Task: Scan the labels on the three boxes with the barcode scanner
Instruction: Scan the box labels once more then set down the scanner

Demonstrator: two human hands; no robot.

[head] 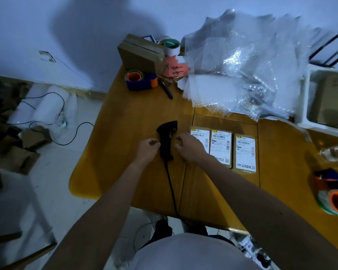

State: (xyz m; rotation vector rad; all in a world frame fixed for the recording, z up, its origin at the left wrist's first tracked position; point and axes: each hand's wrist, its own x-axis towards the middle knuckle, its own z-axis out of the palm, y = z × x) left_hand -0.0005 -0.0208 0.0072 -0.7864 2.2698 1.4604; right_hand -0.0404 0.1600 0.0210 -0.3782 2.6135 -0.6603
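Both our hands, left hand [147, 148] and right hand [189, 146], loosely curled and gripping nothing, flank the barcode scanner [166, 140]; we should grasp its handle firmly, nose toward the boxes [221, 148] just right of it.

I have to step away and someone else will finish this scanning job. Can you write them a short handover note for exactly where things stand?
Left hand: open, empty, just left of the barcode scanner.
Right hand: open, empty, just right of the scanner, partly over the nearest box.
Scanner: lying on the wooden table, not yet gripped, its cable trailing off the near edge.
Three boxes: side by side, labels up, right of the scanner: left box, middle box, right box.
Done: nothing visibly scanned.
Left: pick up the scanner and scan each of the three labels.
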